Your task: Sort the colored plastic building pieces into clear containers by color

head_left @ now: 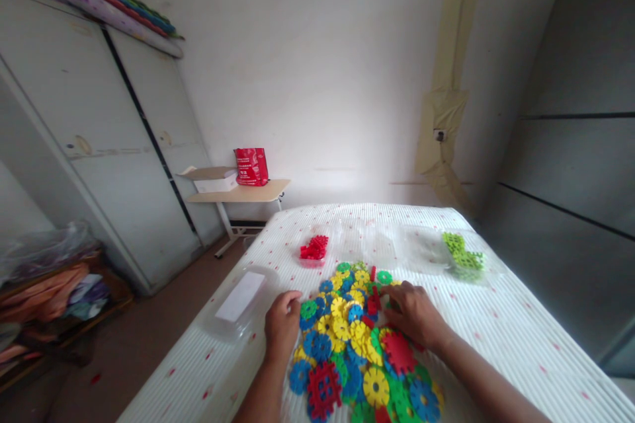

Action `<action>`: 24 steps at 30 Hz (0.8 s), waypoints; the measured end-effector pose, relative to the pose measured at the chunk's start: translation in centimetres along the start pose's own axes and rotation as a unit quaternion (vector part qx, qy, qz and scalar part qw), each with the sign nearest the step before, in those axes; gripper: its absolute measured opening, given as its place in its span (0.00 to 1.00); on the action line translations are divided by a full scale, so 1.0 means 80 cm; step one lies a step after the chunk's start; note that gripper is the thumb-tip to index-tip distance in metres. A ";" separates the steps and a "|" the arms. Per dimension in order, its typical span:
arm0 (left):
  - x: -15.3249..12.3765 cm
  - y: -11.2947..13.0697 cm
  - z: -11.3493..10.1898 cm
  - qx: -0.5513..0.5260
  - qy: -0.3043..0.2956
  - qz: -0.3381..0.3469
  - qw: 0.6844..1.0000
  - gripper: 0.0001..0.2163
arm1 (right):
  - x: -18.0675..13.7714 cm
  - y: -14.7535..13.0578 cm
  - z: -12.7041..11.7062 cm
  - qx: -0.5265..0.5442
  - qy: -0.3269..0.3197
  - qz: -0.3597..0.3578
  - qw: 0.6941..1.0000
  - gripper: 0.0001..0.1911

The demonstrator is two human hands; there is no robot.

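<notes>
A heap of plastic snowflake building discs (341,327) in yellow, blue, green and red lies on the bed before me. My left hand (282,325) rests at the heap's left edge, loosely curved, thumb and forefinger apart, with no piece visible in it. Over the heap's right side reaches my right hand (414,314), fingers spread and bent down. Its fingertips are beside a small red piece (373,302); whether they touch it I cannot tell. Larger red square pieces (324,388) lie nearer me. Behind the heap, a clear tub holds red pieces (314,247), and another holds light green pieces (464,252).
A clear container with a white paper (241,297) sits on the left of the striped bed cover (516,324). More clear plastic containers (380,244) stand at the back. Beyond are a small table (248,193) with a red bag (251,166), and wardrobes on both sides.
</notes>
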State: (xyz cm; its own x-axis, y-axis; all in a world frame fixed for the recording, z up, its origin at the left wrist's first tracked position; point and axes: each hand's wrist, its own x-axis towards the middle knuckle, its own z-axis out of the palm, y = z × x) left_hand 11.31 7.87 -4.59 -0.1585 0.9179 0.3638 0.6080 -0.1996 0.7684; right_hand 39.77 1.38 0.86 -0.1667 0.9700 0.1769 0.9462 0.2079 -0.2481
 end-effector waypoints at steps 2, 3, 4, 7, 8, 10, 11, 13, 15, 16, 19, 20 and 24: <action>0.000 0.001 0.000 0.001 0.002 0.003 1.000 0.12 | 0.002 -0.004 0.003 0.001 0.005 -0.007 1.000 0.19; 0.000 0.001 0.000 0.002 0.003 0.005 1.000 0.12 | 0.003 -0.006 0.006 -0.002 0.005 -0.012 1.000 0.21; 0.000 0.001 0.000 0.003 0.005 0.007 1.000 0.12 | 0.004 -0.008 0.008 -0.008 0.003 -0.015 1.000 0.22; -0.001 0.002 0.000 0.004 0.007 0.009 1.000 0.12 | 0.006 -0.013 0.014 -0.030 -0.001 -0.022 0.999 0.20; -0.001 0.002 0.000 0.003 0.008 0.009 1.000 0.12 | 0.006 -0.014 0.015 -0.035 -0.001 -0.024 0.999 0.17; -0.001 0.002 0.000 0.002 0.011 0.011 1.000 0.12 | 0.006 -0.015 0.015 -0.039 0.000 -0.026 0.999 0.12; -0.001 0.002 0.000 0.002 0.011 0.011 1.000 0.12 | 0.007 -0.015 0.015 -0.038 0.001 -0.026 0.999 0.11; -0.001 0.002 0.000 0.003 0.011 0.013 1.000 0.11 | 0.008 -0.013 0.017 -0.031 0.004 -0.024 0.999 0.11; -0.002 0.003 0.000 0.002 0.012 0.014 1.000 0.11 | 0.009 -0.010 0.019 -0.015 0.016 -0.018 1.000 0.14; -0.002 0.003 0.000 0.002 0.013 0.014 1.000 0.11 | 0.009 -0.008 0.021 -0.005 0.024 -0.014 1.000 0.17; -0.002 0.002 0.001 0.001 0.008 0.012 1.000 0.12 | 0.011 -0.003 0.024 0.017 0.042 0.000 0.999 0.30; -0.001 0.001 0.001 0.000 0.006 0.011 1.000 0.12 | 0.011 -0.003 0.024 0.021 0.044 0.000 0.999 0.32; -0.001 0.000 0.002 -0.001 0.005 0.009 1.000 0.12 | 0.012 -0.004 0.023 0.033 0.038 -0.019 0.999 0.22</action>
State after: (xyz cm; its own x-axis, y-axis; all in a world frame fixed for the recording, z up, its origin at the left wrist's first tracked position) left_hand 11.43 7.84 -4.71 -0.1552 0.9111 0.3820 0.6085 -0.2164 0.7635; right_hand 38.79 2.51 -0.66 -0.1794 0.9493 0.2580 0.9185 0.2556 -0.3016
